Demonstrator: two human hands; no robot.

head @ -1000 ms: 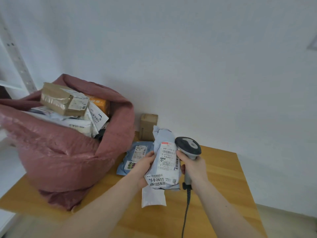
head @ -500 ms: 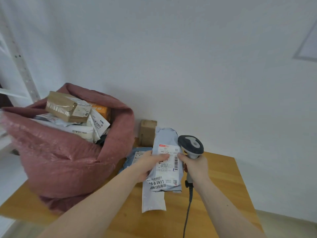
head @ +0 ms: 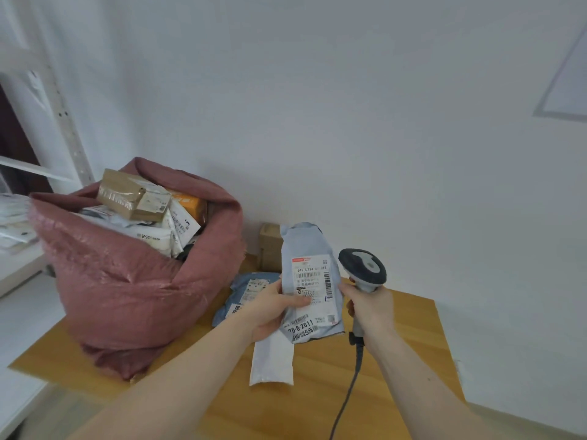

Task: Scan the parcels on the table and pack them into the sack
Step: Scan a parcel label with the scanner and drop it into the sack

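My left hand (head: 270, 308) grips a pale grey mailer parcel (head: 309, 249) upright above the table, thumb across its white label. My right hand (head: 370, 308) grips the handle of a grey barcode scanner (head: 362, 268), whose head sits just right of the parcel; the index finger touches the parcel's edge. The pink sack (head: 127, 281) stands at the table's left, heaped with boxes and mailers. On the table lie a blue mailer (head: 244, 290) behind my left hand, a white mailer (head: 271, 360) below it, and a small brown box (head: 270, 246) by the wall.
The wooden table (head: 397, 360) ends at the right near the white wall. The scanner's cable (head: 346, 395) runs down toward the front edge. A white metal shelf (head: 38, 122) stands at the far left behind the sack.
The parcel has risen slightly and stands more upright; my left thumb has slid across the label. The scanner stays beside it. The view tilted up a little.
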